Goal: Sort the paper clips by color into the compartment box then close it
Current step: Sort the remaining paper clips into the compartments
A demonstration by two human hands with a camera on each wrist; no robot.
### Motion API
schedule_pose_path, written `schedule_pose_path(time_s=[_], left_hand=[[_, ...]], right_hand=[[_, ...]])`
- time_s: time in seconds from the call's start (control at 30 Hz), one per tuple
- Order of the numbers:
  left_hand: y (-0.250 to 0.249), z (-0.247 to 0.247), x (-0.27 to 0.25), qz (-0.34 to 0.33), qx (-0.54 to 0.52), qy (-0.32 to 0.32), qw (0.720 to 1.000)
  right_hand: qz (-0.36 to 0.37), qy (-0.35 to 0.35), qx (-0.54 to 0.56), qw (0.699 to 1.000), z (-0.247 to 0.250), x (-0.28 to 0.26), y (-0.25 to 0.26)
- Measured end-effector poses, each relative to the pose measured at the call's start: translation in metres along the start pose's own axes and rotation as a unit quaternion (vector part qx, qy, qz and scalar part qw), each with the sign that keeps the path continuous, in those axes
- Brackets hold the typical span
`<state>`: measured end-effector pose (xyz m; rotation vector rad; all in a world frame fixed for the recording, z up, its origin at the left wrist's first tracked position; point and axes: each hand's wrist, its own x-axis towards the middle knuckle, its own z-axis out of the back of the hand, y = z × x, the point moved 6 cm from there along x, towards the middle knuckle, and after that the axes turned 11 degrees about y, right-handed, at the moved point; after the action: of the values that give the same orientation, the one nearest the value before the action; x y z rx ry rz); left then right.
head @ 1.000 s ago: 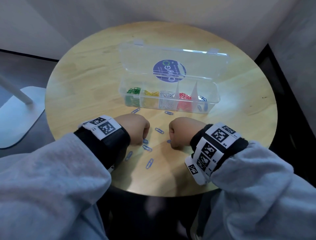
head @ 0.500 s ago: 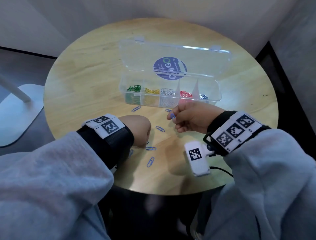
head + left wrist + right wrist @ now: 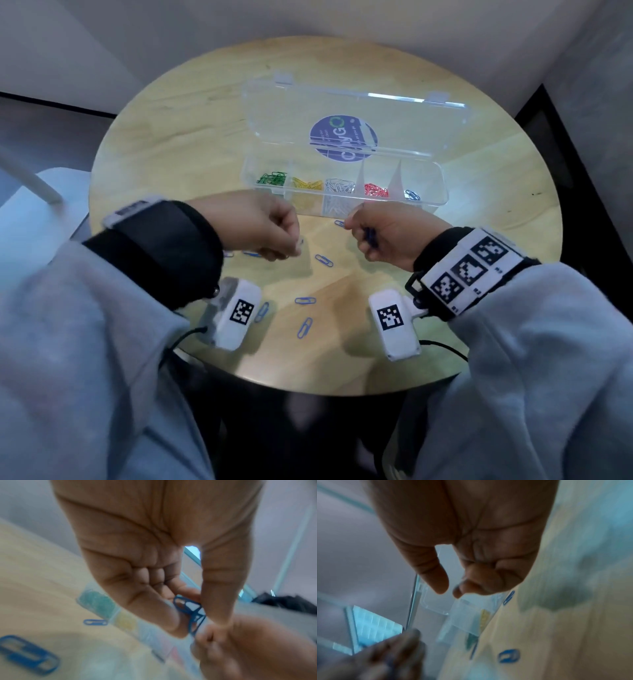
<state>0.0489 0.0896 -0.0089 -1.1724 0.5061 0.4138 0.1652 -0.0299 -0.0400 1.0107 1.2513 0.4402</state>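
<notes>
The clear compartment box (image 3: 434,192) lies with its lid (image 3: 291,116) open at the table's middle. Left to right it holds green (image 3: 272,179), yellow (image 3: 308,185), silver (image 3: 339,185), red (image 3: 376,190) and blue clips (image 3: 412,195). My left hand (image 3: 291,249) hovers just in front of the box, and its thumb and fingers pinch a few blue paper clips (image 3: 190,613). My right hand (image 3: 356,229) is beside it, fingers curled around blue clips (image 3: 371,236). Several loose blue clips (image 3: 323,260) lie on the wood between and behind my hands.
The round wooden table (image 3: 171,154) stands in a corner, with walls close behind and a dark gap at the right. A white chair base (image 3: 41,192) sits on the floor to the left. Another blue clip (image 3: 339,223) lies against the box front.
Both hands have lifted off the table, each with blue clips. The right rose first and moved toward the box; the left followed and turned thumb-up.
</notes>
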Motion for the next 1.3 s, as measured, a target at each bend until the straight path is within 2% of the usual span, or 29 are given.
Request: schedule_pose_path(time_s=[0.03, 0.07, 0.13, 0.27, 0.33, 0.4, 0.47, 0.53, 0.6, 0.67, 0.73, 0.87, 1.03, 1.2, 1.3], left_hand=[[-0.004, 0.005, -0.005, -0.026, -0.081, -0.006, 0.996], [-0.007, 0.011, -0.01, -0.049, -0.149, -0.016, 0.988], [-0.01, 0.022, -0.016, -0.076, -0.243, -0.05, 0.966], [-0.007, 0.032, -0.02, -0.091, -0.344, -0.079, 0.931], [-0.005, 0.033, -0.019, -0.094, -0.385, -0.082, 0.914], [-0.003, 0.033, -0.016, -0.088, -0.395, -0.083, 0.911], [0.001, 0.031, -0.01, -0.048, -0.337, -0.092, 0.936], [0.01, 0.03, -0.003, 0.019, -0.209, -0.11, 0.972], [0.019, 0.032, 0.003, 0.073, -0.052, -0.117, 0.989], [0.023, 0.036, 0.005, 0.109, 0.095, -0.132, 0.981], [0.024, 0.039, 0.005, 0.136, 0.178, -0.15, 0.963], [0.026, 0.037, 0.011, 0.157, 0.232, -0.17, 0.945], [0.021, 0.026, 0.021, 0.151, 0.283, -0.154, 0.935], [0.021, 0.025, 0.027, 0.149, 0.302, -0.156, 0.929], [0.018, 0.021, 0.029, 0.151, 0.325, -0.139, 0.923]], right_hand=[[0.007, -0.026, -0.103, 0.994, 0.004, 0.0, 0.001], [0.014, -0.05, -0.211, 0.976, 0.006, 0.0, 0.004], [0.023, -0.086, -0.368, 0.926, 0.008, -0.003, 0.008], [-0.004, -0.101, -0.472, 0.876, 0.006, -0.004, 0.009], [-0.029, -0.098, -0.494, 0.864, 0.005, -0.004, 0.007], [-0.051, -0.088, -0.502, 0.859, 0.004, -0.003, 0.005], [-0.064, -0.075, -0.506, 0.857, 0.003, -0.002, 0.003], [-0.067, -0.069, -0.509, 0.855, 0.003, -0.001, 0.003], [-0.064, -0.072, -0.511, 0.854, 0.003, -0.002, 0.004], [-0.058, -0.072, -0.517, 0.851, 0.001, -0.002, 0.004], [-0.057, -0.067, -0.53, 0.844, 0.0, -0.001, 0.002], [-0.064, -0.043, -0.538, 0.839, -0.003, 0.004, 0.0], [-0.081, -0.015, -0.544, 0.835, -0.007, 0.001, -0.003], [-0.079, 0.011, -0.525, 0.847, -0.01, 0.001, -0.007], [-0.071, 0.025, -0.488, 0.87, -0.011, 0.0, -0.006]])
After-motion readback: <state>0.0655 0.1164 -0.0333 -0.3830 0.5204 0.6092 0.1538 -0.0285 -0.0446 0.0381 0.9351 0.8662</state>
